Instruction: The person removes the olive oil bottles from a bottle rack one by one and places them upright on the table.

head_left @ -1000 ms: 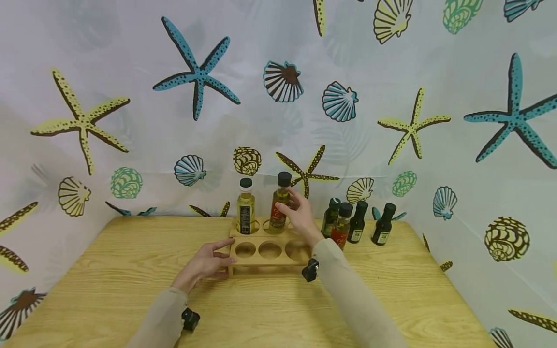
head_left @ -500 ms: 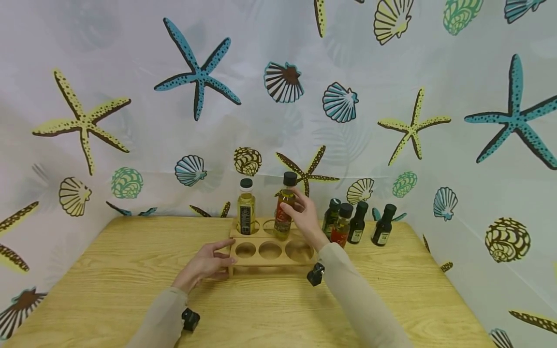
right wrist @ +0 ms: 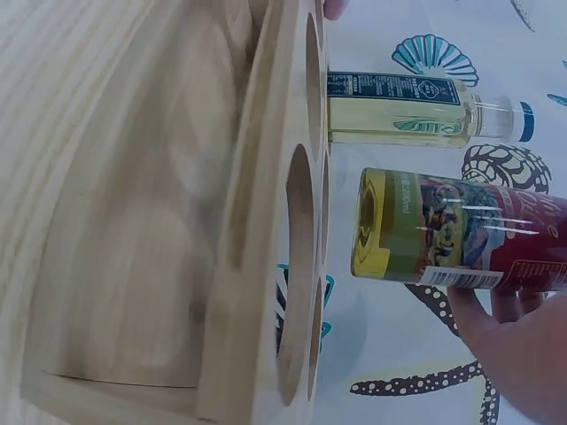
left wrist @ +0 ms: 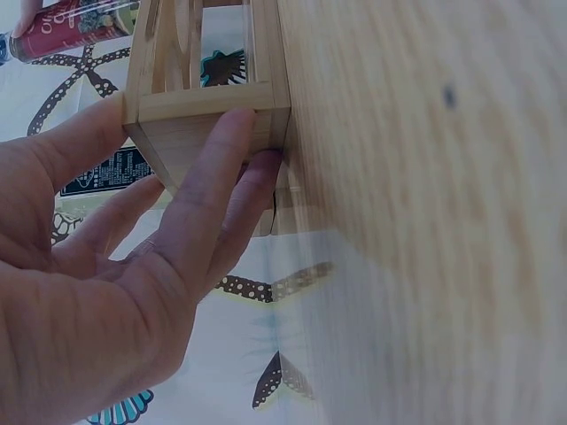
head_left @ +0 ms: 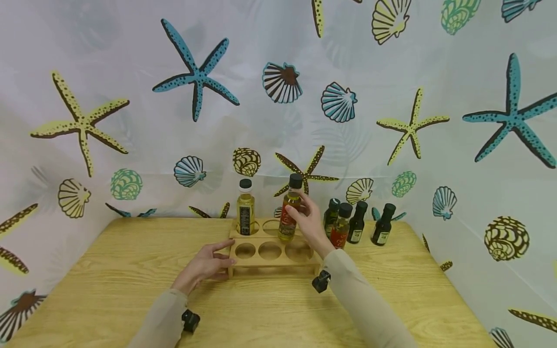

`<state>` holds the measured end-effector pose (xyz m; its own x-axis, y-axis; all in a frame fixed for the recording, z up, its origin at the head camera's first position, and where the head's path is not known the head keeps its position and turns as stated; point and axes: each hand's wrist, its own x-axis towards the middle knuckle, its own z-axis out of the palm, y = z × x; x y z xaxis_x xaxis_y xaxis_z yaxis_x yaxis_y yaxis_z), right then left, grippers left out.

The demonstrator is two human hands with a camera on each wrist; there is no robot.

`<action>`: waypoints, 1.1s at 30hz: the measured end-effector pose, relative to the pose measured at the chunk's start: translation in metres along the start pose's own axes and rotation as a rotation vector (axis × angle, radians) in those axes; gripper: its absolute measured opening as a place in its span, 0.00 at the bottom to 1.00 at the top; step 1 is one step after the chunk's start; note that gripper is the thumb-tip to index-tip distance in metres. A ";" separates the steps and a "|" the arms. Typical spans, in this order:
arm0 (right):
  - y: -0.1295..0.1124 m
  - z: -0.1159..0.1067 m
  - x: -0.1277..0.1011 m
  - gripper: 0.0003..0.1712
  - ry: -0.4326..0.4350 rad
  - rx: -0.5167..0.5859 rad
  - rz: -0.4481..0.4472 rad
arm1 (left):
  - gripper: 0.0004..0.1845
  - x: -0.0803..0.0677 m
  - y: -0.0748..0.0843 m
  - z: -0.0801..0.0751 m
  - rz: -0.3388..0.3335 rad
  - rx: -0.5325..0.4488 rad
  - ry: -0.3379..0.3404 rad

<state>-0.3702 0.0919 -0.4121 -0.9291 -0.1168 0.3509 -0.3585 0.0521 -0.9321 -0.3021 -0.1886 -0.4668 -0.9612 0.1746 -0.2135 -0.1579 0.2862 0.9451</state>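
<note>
The red-labelled oil bottle (head_left: 290, 214) sits clamped in the fingers (head_left: 304, 205) of the right hand (head_left: 311, 223), which curl round its label; it hangs upright and clear above the wooden rack (head_left: 271, 244), over the gap between the back row's middle and right holes. In the right wrist view its base (right wrist: 376, 223) floats free of the rack's top board, touching nothing. The left hand (head_left: 203, 265) lies at 9 o'clock of the rack, its fingers (left wrist: 217, 190) straight and slightly apart, pressed flat against the rack's near left corner post. A yellow oil bottle (head_left: 245, 212) stands in the back left hole, at 9 o'clock of the held one. At 3 o'clock of the rack, four small dark bottles (head_left: 357, 222) stand close together on the worktop (head_left: 109, 275), near its back edge. A curtain printed with starfish and shells (head_left: 196, 77) hangs behind
</note>
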 end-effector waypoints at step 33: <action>-0.008 -0.036 -0.038 0.28 0.110 -0.110 -0.091 | 0.36 -0.003 0.001 -0.002 -0.011 0.012 -0.023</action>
<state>-0.3352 0.1319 -0.4148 -0.8947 -0.0175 0.4464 -0.4435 0.1555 -0.8827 -0.3003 -0.1903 -0.4647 -0.9540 0.1927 -0.2296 -0.1656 0.2997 0.9396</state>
